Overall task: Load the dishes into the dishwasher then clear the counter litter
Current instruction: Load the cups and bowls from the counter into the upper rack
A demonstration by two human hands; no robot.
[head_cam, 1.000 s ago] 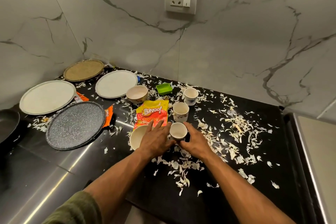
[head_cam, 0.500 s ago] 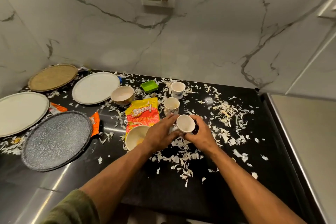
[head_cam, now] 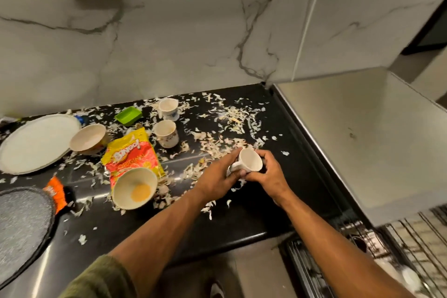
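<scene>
Head view: both hands' fingers point(head_cam: 262, 155) curl round a tilted cup point(head_cam: 250, 161) above counter point(head_cam: 242, 215), near its right edge.

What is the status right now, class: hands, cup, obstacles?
Left hand and right hand both grip the cup, tilted, lifted off the counter. Two cups, two bowls not yet loaded. Dishwasher rack open at right; path unobstructed.

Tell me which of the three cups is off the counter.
The cup held between both hands, left hand and right hand, tipped with its mouth toward the camera. The other two cups stand upright on the counter near the wall.
</scene>
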